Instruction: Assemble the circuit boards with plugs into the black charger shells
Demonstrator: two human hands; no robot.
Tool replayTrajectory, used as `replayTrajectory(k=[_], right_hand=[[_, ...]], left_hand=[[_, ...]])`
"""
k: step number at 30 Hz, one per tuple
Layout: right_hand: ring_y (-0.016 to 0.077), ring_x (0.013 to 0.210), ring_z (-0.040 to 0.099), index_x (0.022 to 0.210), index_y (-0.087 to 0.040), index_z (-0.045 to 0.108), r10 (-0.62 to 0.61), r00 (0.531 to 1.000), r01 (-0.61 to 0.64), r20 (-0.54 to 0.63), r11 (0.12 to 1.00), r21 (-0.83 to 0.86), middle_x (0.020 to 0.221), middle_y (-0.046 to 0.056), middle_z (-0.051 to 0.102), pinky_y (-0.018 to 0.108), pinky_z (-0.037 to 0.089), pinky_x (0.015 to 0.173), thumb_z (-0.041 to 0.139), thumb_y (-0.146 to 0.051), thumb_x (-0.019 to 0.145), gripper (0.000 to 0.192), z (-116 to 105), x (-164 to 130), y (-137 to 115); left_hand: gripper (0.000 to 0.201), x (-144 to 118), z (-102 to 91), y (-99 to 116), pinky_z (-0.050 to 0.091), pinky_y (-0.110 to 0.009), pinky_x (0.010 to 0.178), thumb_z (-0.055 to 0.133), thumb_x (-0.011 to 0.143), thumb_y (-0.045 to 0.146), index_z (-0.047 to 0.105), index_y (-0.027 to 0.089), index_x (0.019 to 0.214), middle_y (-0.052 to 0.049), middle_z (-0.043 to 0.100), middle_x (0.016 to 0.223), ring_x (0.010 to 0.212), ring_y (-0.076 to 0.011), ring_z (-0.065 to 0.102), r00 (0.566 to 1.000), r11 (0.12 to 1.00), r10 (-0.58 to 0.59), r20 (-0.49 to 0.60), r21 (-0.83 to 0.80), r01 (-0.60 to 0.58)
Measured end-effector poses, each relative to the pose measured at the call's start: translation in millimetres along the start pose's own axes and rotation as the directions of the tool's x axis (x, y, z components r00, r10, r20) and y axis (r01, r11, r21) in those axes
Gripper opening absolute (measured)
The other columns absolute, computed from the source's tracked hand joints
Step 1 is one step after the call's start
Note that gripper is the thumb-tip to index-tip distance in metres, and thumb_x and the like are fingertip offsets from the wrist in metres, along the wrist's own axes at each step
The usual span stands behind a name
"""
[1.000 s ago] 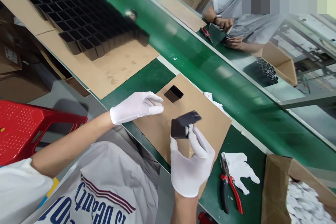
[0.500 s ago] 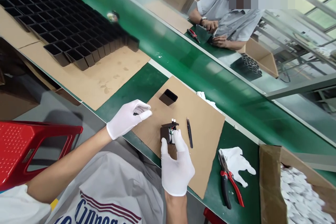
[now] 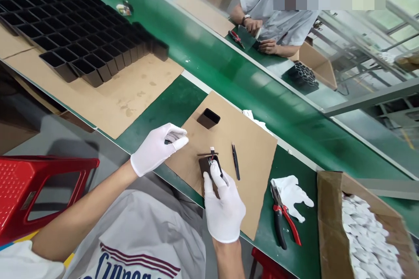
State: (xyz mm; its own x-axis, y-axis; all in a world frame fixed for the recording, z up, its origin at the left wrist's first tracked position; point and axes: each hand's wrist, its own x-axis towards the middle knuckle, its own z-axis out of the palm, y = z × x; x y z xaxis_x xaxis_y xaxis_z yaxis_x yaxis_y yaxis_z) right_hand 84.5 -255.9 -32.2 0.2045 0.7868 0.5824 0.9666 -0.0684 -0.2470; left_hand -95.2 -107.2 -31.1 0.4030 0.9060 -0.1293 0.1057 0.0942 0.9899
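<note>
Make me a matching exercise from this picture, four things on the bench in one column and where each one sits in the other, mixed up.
Things:
1. pliers
2. tweezers
3. open black case
4. black part

Places:
A. under the fingers of the right hand
B. on the green mat, beside a spare white glove
C. alone at the far end of the small cardboard sheet
D. flat on the cardboard, just right of the held part

Pairs: 1-B, 2-D, 3-C, 4-A
</note>
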Motion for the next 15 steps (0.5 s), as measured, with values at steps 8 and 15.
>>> replayTrajectory(k=[8, 15], right_hand=[[0.0204, 0.089, 0.083, 0.144, -0.035, 0.067, -0.036, 0.999, 0.036, -0.028, 0.999, -0.007, 0.115, 0.004, 0.083, 0.027, 0.064, 0.074, 0.074, -0.019, 0.097, 0.050, -4.3, -1.0, -7.8], [0.0207, 0.093, 0.081, 0.128, -0.033, 0.078, 0.106, 0.992, -0.114, 0.063, 0.983, 0.146, 0.113, 0.004, 0.082, 0.029, 0.064, 0.078, 0.070, -0.023, 0.098, 0.033, 5.1, -7.0, -8.1]], left_hand=[[0.035, 0.3, 0.1, 0.3, 0.057, -0.043, 0.101, 0.071, 0.094, 0.049, 0.072, 0.019, 0.114, -0.010, 0.082, 0.111, 0.109, -0.0271, 0.076, 1.000, 1.000, 0.000, -0.006, 0.018, 0.000], [0.036, -0.3, 0.7, 1.4, 0.057, -0.042, 0.101, 0.072, 0.094, 0.049, 0.071, 0.019, 0.113, -0.010, 0.082, 0.110, 0.109, -0.0273, 0.076, 1.000, 1.000, 0.007, -0.014, 0.019, -0.006]])
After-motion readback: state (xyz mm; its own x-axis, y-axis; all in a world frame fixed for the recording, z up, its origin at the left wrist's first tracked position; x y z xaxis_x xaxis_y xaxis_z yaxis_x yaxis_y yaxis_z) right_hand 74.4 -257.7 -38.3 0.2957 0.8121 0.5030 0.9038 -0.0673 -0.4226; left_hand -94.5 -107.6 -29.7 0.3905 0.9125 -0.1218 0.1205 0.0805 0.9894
